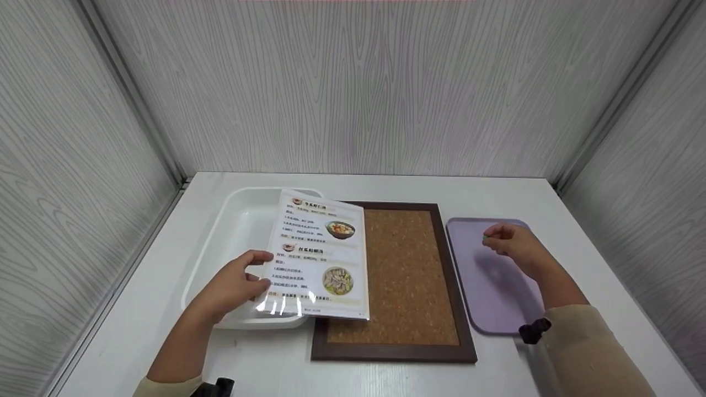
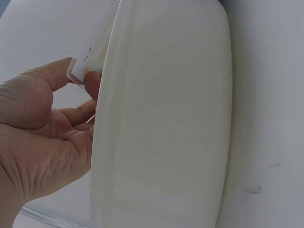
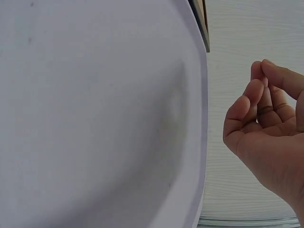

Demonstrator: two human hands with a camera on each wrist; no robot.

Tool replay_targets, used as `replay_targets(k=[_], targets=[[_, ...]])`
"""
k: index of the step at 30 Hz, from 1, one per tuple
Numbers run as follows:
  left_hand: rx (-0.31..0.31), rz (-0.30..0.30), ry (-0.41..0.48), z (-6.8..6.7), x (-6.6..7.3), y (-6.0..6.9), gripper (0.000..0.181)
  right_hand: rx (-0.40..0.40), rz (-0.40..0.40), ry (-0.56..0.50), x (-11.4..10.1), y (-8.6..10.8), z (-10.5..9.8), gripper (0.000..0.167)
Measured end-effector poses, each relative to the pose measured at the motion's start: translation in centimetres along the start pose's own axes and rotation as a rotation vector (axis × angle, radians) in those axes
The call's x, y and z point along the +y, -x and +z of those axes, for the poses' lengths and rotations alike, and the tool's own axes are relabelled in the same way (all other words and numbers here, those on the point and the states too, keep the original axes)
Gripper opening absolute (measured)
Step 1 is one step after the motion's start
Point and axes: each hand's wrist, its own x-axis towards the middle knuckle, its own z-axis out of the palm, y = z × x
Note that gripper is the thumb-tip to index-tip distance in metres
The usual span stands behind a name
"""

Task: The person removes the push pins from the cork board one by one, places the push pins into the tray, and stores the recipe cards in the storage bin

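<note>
My left hand (image 1: 234, 284) pinches the left edge of a laminated recipe sheet (image 1: 309, 253) printed with Chinese text and two dish pictures. In the left wrist view a corner of the sheet (image 2: 91, 54) shows between thumb and finger. The sheet spans the right part of a white plastic tray (image 1: 212, 259) and the left part of a brown-framed cork board (image 1: 413, 275). My right hand (image 1: 513, 248) is above a purple tray (image 1: 474, 275), thumb and fingertips together. A tiny greenish thing (image 1: 485, 237) shows at its fingertips; its kind is unclear.
White table (image 1: 380, 380) carries everything, with the white tray at left, cork board in the middle and purple tray at right. Grey wood-grain panels (image 1: 364, 88) enclose the back and both sides.
</note>
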Motion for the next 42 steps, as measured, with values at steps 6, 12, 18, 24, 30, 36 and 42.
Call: replay_targets(k=[6,12,18,24,30,36,42], targets=[[-0.006,-0.012,0.013,-1.2,-0.9,0.4,0.061,0.008,0.020,0.103,0.8,0.4,-0.8,0.036],[0.000,-0.023,0.002,-2.5,-2.1,0.8,0.064,-0.006,0.022,0.160,1.7,0.2,-1.6,0.039],[0.004,-0.035,-0.013,-2.3,-2.1,1.0,0.065,-0.017,0.051,0.216,2.6,1.3,-4.1,0.036],[0.018,-0.057,-0.033,-2.0,-1.7,1.2,0.064,-0.028,0.072,0.300,2.9,2.4,-6.3,0.030],[0.034,-0.085,-0.057,-2.0,-1.8,1.5,0.065,-0.038,0.078,0.366,3.1,2.7,-7.0,0.023],[0.032,-0.059,-0.089,-2.3,-1.8,1.4,0.064,-0.056,0.051,0.437,3.3,2.4,-6.8,0.016],[0.017,-0.031,-0.106,-2.3,-1.7,1.2,0.063,-0.097,0.004,0.475,3.4,2.2,-6.4,0.014]])
